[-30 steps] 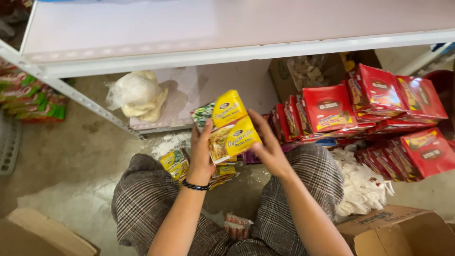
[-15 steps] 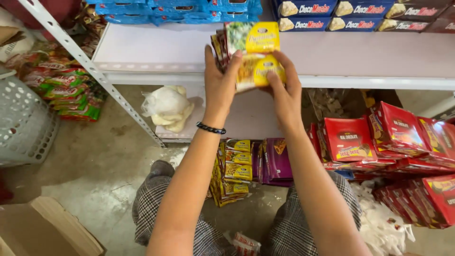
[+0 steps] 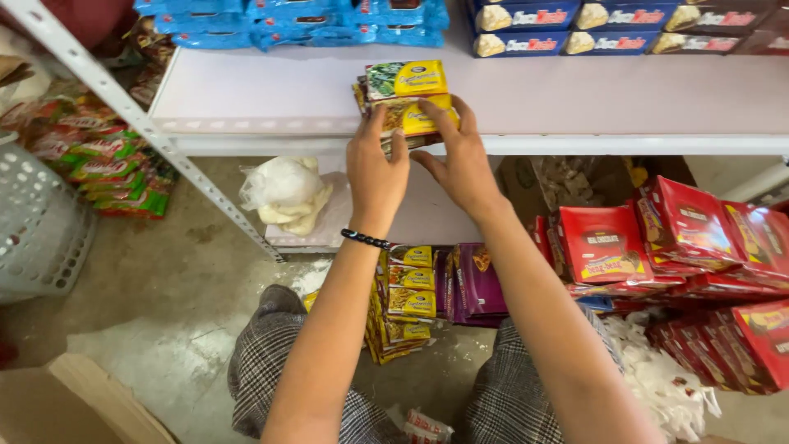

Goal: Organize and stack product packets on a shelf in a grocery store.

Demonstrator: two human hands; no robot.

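Item: small stack of flat yellow-and-green foil snack packets (image 3: 405,103), resting at the front edge of the white metal shelf (image 3: 575,99), apparently steadied so it stays squared. Left hand (image 3: 376,168) grips its near-left side, fingers curled; right hand (image 3: 460,160) pinches the right edge. Behind: blue wrapped packs (image 3: 296,20) and dark blue cartons (image 3: 567,25); below right, red glossy boxes (image 3: 604,242).

The packet stack (image 3: 407,103) sits on the shelf (image 3: 246,99), boxes (image 3: 592,25) behind. More packets (image 3: 407,300) lie below; a basket (image 3: 41,222) stands far left
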